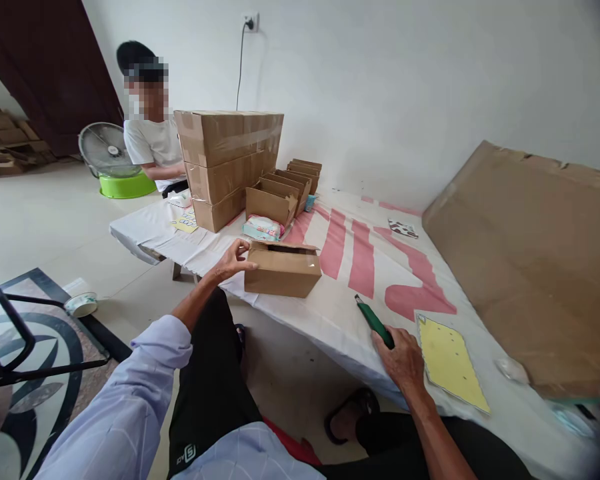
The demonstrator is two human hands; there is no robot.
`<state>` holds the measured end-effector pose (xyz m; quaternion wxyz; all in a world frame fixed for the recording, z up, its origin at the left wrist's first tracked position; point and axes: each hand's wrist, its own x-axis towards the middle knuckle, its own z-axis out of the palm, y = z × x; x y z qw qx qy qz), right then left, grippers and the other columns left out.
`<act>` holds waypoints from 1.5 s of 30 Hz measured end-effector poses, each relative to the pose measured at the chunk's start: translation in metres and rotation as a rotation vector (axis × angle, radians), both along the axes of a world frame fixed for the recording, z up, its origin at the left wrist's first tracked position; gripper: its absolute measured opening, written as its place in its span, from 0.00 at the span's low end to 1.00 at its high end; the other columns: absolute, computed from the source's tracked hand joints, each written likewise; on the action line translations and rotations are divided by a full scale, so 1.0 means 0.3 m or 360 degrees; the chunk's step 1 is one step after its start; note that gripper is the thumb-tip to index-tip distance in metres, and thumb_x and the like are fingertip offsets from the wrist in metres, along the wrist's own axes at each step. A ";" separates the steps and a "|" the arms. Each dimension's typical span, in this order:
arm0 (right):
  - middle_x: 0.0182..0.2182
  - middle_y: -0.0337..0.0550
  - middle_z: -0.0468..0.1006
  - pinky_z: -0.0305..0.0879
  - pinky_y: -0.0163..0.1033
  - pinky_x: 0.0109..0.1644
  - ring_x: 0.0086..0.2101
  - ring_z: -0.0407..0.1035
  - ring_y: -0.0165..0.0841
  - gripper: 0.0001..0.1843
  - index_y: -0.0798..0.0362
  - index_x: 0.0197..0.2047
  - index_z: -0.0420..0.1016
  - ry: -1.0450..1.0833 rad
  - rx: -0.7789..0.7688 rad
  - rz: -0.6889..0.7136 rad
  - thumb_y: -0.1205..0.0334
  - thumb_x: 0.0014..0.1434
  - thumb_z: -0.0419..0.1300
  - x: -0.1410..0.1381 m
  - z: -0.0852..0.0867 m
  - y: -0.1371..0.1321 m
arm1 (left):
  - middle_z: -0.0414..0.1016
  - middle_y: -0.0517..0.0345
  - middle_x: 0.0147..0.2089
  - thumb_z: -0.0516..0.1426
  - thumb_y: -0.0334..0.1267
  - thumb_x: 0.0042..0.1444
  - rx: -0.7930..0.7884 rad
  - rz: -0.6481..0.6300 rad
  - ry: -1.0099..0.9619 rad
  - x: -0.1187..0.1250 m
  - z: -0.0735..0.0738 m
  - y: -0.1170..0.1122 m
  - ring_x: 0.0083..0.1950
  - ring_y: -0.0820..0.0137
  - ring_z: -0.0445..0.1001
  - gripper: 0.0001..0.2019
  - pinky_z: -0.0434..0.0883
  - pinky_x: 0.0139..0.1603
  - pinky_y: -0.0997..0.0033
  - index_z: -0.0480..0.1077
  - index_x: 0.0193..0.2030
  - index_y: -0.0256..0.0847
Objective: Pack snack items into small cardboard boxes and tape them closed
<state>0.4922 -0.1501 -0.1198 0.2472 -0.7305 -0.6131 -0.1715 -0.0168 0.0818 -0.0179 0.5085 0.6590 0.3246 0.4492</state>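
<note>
A: Eyes on the small carton (pixel 280 275)! We have it by the near edge of the cloth-covered table (pixel 330 320), long axis running left to right across us, a dark gap showing along its top.

B: Which of our hands is nearer?

A: The left hand (pixel 229 261), no contest: it's touching, thumb against the front face, bent fingers at the upper corner, pinching the carton's left end. From those fingers, the carton's length stretches away to the right.

B: And our right hand (pixel 403 357)?

A: Right of the carton and closer to us, fingers curled around a green cutter (pixel 375 323). The carton lies ahead and left of that grip, and the tool's dark tip slants towards it, clearly apart. Whether blade is showing, we can't tell.

B: Around the carton?

A: Just behind it, a soft printed pack (pixel 263 228); past that, a row of open cartons (pixel 273 203). Behind and left, we see taped boxes (pixel 230 140) stacked three high, with a co-worker (pixel 153 147) beyond. Right and nearer us, a yellow sheet (pixel 453 363); far right, a big cardboard panel (pixel 525 267).
</note>
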 end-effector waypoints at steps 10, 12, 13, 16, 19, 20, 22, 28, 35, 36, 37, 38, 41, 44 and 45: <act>0.42 0.55 0.82 0.70 0.53 0.50 0.45 0.73 0.51 0.24 0.52 0.51 0.81 0.0075 -0.0023 -0.0009 0.43 0.70 0.55 -0.029 0.015 -0.019 | 0.67 0.47 0.74 0.75 0.56 0.49 0.0275 -0.0138 0.0192 0.137 0.016 -0.238 0.73 0.46 0.69 0.35 0.72 0.66 0.48 0.69 0.59 0.50; 0.43 0.56 0.82 0.70 0.55 0.51 0.45 0.74 0.51 0.25 0.53 0.51 0.81 0.0126 -0.0001 -0.0015 0.42 0.70 0.55 -0.043 0.029 -0.019 | 0.66 0.47 0.74 0.74 0.56 0.50 0.0297 -0.0119 0.0206 0.139 0.015 -0.258 0.74 0.46 0.69 0.35 0.72 0.66 0.47 0.69 0.61 0.51; 0.43 0.57 0.82 0.71 0.56 0.53 0.45 0.74 0.51 0.25 0.53 0.50 0.81 0.0167 0.0027 -0.0008 0.41 0.69 0.56 -0.053 0.043 -0.017 | 0.66 0.46 0.74 0.74 0.56 0.51 0.0302 -0.0115 0.0208 0.139 0.015 -0.265 0.74 0.46 0.68 0.36 0.72 0.66 0.47 0.69 0.63 0.51; 0.45 0.59 0.83 0.71 0.58 0.58 0.49 0.75 0.52 0.27 0.54 0.49 0.82 0.0399 0.0167 0.0070 0.38 0.69 0.57 -0.100 0.130 0.013 | 0.66 0.45 0.74 0.73 0.56 0.52 0.0305 -0.0124 0.0215 0.137 0.017 -0.272 0.75 0.45 0.68 0.38 0.72 0.67 0.46 0.68 0.67 0.52; 0.48 0.56 0.83 0.73 0.56 0.59 0.51 0.77 0.49 0.29 0.53 0.50 0.84 0.0820 0.0217 0.0247 0.35 0.68 0.59 -0.177 0.275 0.079 | 0.67 0.44 0.74 0.73 0.57 0.52 0.0295 -0.0137 0.0240 0.134 0.030 -0.274 0.75 0.43 0.68 0.40 0.72 0.67 0.45 0.68 0.69 0.53; 0.49 0.55 0.84 0.74 0.54 0.58 0.50 0.77 0.48 0.29 0.52 0.50 0.85 0.0962 0.0173 0.0337 0.35 0.68 0.60 -0.204 0.327 0.107 | 0.67 0.45 0.74 0.72 0.57 0.52 0.0295 -0.0134 0.0259 0.134 0.036 -0.276 0.74 0.43 0.68 0.39 0.72 0.68 0.44 0.68 0.69 0.53; 0.51 0.53 0.84 0.75 0.52 0.56 0.50 0.78 0.46 0.30 0.51 0.52 0.86 0.1155 0.0041 0.0528 0.34 0.67 0.62 -0.257 0.422 0.164 | 0.66 0.45 0.75 0.71 0.57 0.54 0.0311 -0.0121 0.0310 0.134 0.049 -0.282 0.75 0.44 0.68 0.36 0.72 0.67 0.45 0.71 0.67 0.53; 0.50 0.51 0.86 0.75 0.50 0.56 0.49 0.80 0.45 0.27 0.51 0.50 0.88 0.1287 -0.0331 0.0829 0.36 0.63 0.69 -0.356 0.552 0.279 | 0.57 0.46 0.82 0.69 0.57 0.57 0.0376 -0.0063 0.0408 0.137 0.079 -0.310 0.77 0.44 0.65 0.28 0.75 0.64 0.48 0.74 0.61 0.51; 0.47 0.49 0.86 0.74 0.50 0.56 0.48 0.79 0.45 0.25 0.51 0.41 0.88 0.1291 -0.0391 0.0839 0.36 0.61 0.69 -0.377 0.557 0.304 | 0.60 0.45 0.80 0.69 0.56 0.58 0.0444 -0.0072 0.0412 0.138 0.088 -0.310 0.76 0.43 0.66 0.29 0.75 0.64 0.48 0.73 0.63 0.51; 0.47 0.48 0.85 0.74 0.49 0.56 0.47 0.78 0.44 0.25 0.51 0.40 0.88 0.1294 -0.0387 0.0847 0.36 0.60 0.70 -0.380 0.558 0.307 | 0.60 0.45 0.80 0.69 0.56 0.58 0.0446 -0.0072 0.0411 0.138 0.087 -0.308 0.76 0.43 0.66 0.30 0.75 0.64 0.48 0.73 0.64 0.51; 0.46 0.48 0.85 0.74 0.49 0.55 0.46 0.78 0.43 0.24 0.51 0.40 0.88 0.1299 -0.0382 0.0858 0.36 0.60 0.70 -0.385 0.559 0.311 | 0.61 0.45 0.80 0.69 0.56 0.57 0.0448 -0.0072 0.0412 0.138 0.086 -0.307 0.76 0.43 0.66 0.30 0.75 0.64 0.48 0.73 0.64 0.51; 0.45 0.47 0.85 0.74 0.49 0.54 0.45 0.78 0.42 0.24 0.51 0.40 0.88 0.1308 -0.0376 0.0869 0.37 0.59 0.71 -0.391 0.561 0.315 | 0.61 0.45 0.80 0.69 0.56 0.57 0.0450 -0.0073 0.0415 0.138 0.085 -0.306 0.76 0.43 0.66 0.30 0.75 0.64 0.47 0.72 0.64 0.51; 0.43 0.46 0.85 0.74 0.47 0.53 0.43 0.77 0.40 0.23 0.51 0.39 0.87 0.1349 -0.0347 0.0889 0.38 0.57 0.72 -0.410 0.565 0.325 | 0.61 0.44 0.80 0.69 0.56 0.57 0.0451 -0.0073 0.0418 0.138 0.085 -0.306 0.76 0.43 0.66 0.31 0.75 0.63 0.47 0.72 0.65 0.51; 0.40 0.45 0.85 0.73 0.45 0.50 0.41 0.76 0.40 0.23 0.50 0.36 0.85 0.1404 -0.0270 0.0871 0.38 0.56 0.72 -0.423 0.564 0.328 | 0.61 0.44 0.80 0.69 0.56 0.57 0.0438 -0.0060 0.0419 0.141 0.090 -0.307 0.76 0.43 0.66 0.31 0.75 0.63 0.47 0.72 0.65 0.51; 0.39 0.45 0.84 0.73 0.45 0.49 0.40 0.75 0.39 0.23 0.50 0.35 0.84 0.1422 -0.0245 0.0860 0.37 0.56 0.72 -0.425 0.563 0.327 | 0.61 0.44 0.80 0.69 0.56 0.57 0.0434 -0.0057 0.0422 0.141 0.091 -0.308 0.76 0.43 0.66 0.31 0.75 0.63 0.47 0.72 0.64 0.51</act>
